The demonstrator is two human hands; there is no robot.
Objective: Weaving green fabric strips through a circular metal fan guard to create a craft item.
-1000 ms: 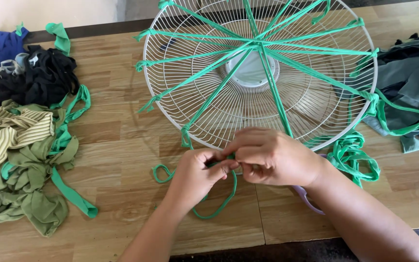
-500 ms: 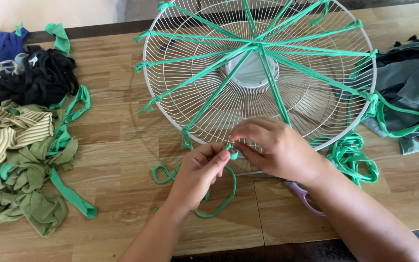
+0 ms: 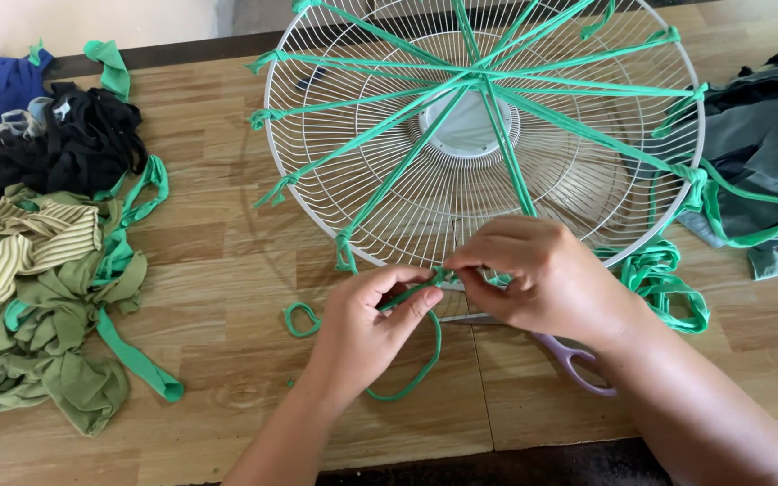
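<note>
A round white wire fan guard (image 3: 389, 207) lies flat on the wooden table (image 3: 209, 261), with green fabric strips (image 3: 380, 135) stretched like spokes from its hub to its rim. My left hand (image 3: 366, 328) and my right hand (image 3: 538, 274) meet at the guard's near rim, both pinching the end of one green strip (image 3: 420, 364) there. The strip's loose tail loops down onto the table under my left hand. Scissors with pale purple handles (image 3: 578, 364) lie partly hidden beneath my right wrist.
A heap of olive, striped, black and blue fabric scraps (image 3: 38, 261) covers the table's left side. Grey cloth (image 3: 767, 153) is piled at the right edge. A bundle of green strips (image 3: 664, 283) lies beside my right hand. A small green loop (image 3: 301, 318) rests near my left hand.
Both hands have shifted slightly up toward the guard's rim, fingers working on the green strip. The guard and the fabric heaps have stayed in place.
</note>
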